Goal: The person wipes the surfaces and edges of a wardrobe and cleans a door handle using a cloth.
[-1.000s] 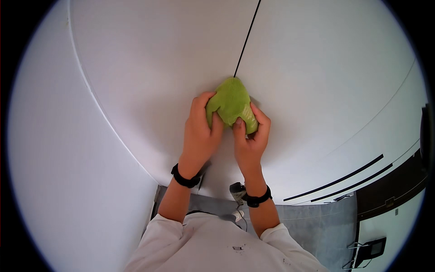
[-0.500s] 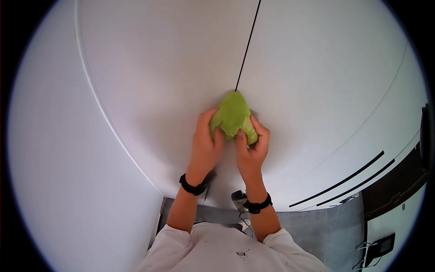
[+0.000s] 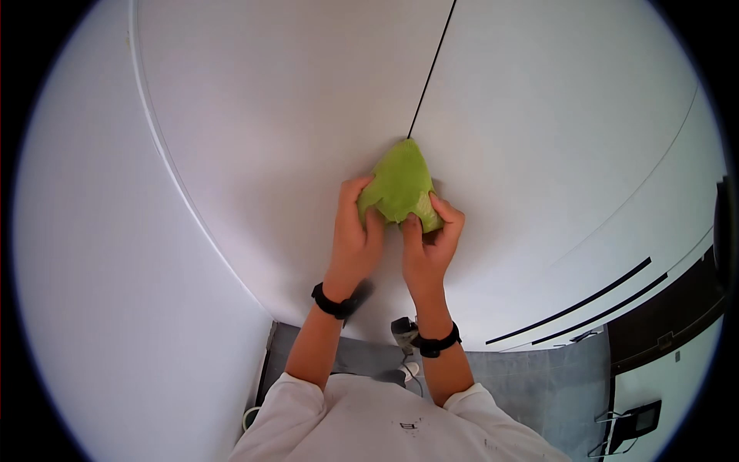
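A crumpled green piece, cloth or soft packet I cannot tell, is held between my two hands against the white surface. It narrows to a point at the top and has a paler, shiny patch at its lower right. My left hand grips its left edge, thumb in front and fingers curled around the side. On its lower right corner, my right hand pinches with the thumb in front. The fingers behind the piece are partly hidden.
A thin black line runs up the white surface from the piece's tip. Black strips lie at the right. Below is a grey floor, with a chair-like object at lower right. Both wrists wear black bands.
The green piece and both hands sit slightly higher in view. Its lower edge looks a little more spread out. Both hands keep their hold.
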### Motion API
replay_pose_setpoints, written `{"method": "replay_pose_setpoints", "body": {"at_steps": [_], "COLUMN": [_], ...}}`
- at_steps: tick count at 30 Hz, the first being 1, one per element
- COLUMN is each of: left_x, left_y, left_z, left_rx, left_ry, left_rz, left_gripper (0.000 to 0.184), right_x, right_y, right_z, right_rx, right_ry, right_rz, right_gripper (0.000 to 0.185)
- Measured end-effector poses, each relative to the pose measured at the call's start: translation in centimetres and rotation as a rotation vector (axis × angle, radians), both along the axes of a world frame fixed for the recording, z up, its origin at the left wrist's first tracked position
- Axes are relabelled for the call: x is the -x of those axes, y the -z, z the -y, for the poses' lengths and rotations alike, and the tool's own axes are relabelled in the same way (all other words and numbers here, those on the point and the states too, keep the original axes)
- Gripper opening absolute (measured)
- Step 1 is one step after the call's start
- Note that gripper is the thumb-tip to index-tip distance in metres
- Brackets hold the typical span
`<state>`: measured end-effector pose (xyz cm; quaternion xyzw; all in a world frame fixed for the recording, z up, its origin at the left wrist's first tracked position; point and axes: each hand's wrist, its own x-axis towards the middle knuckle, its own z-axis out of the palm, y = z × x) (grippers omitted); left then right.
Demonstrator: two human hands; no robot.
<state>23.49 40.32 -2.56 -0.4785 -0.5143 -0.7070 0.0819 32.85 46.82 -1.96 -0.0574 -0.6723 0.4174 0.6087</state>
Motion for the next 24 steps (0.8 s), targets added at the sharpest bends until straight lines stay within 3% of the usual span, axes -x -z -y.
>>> {"method": "replay_pose_setpoints", "body": {"at_steps": [8, 14, 19, 24], "left_x": [0.1, 0.2, 0.2, 1.3], "left_y": [0.7, 1.7, 2.5, 4.0], "left_z": [-0.8, -0.9, -0.9, 0.6], "left_rx": [-0.094, -0.118, -0.208, -0.158], "left_ry": [-0.040, -0.054, -0.152, -0.053], "left_rz": [-0.029, -0.025, -0.089, -0.032], "left_gripper": [0.036, 0.035, 0.034, 0.035], "right_x": [-0.2, -0.1, -0.2, 0.5], "right_y": [0.1, -0.1, 0.3, 1.2], "right_z": [0.0, 0.3, 0.7, 1.3], "right_rx": [0.134, 0.072, -0.224, -0.151], "right_ry": [-0.040, -0.051, 0.100, 0.000], "right_rz": [0.045, 0.007, 0.066, 0.035], "right_gripper": [0.039, 0.037, 0.034, 0.036]}}
